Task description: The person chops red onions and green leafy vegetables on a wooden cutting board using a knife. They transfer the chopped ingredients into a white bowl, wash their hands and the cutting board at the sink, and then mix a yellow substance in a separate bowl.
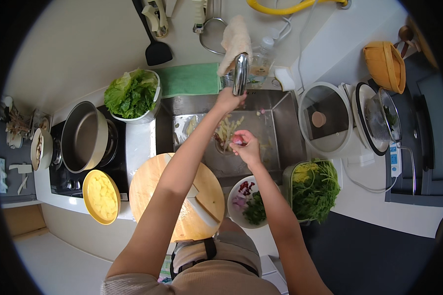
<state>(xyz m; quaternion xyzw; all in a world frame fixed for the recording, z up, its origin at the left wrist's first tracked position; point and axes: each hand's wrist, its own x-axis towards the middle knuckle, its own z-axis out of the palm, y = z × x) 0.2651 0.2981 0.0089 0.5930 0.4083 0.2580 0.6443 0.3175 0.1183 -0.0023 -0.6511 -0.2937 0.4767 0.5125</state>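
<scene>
My left hand [230, 100] is at the base of the chrome faucet [240, 75] at the sink's back edge; its fingers are partly hidden behind the spout, so its grip is unclear. Over the middle of the metal sink [288, 129], my right hand [249, 147] holds a small reddish shallot or onion [237, 139] between thumb and fingers. Pale peelings [227, 127] lie below it around the drain. Two small pinkish pieces rest farther back in the basin. A beige cloth [237, 40] hangs over the faucet's upper part.
A round wooden board [147, 184] with a knife [203, 212] sits front left, beside a bowl of cut vegetables [233, 214]. Leafy greens fill a white container [151, 117] and a green basket [288, 184]. Left are a deep pot [85, 136] and a yellow bowl [101, 221].
</scene>
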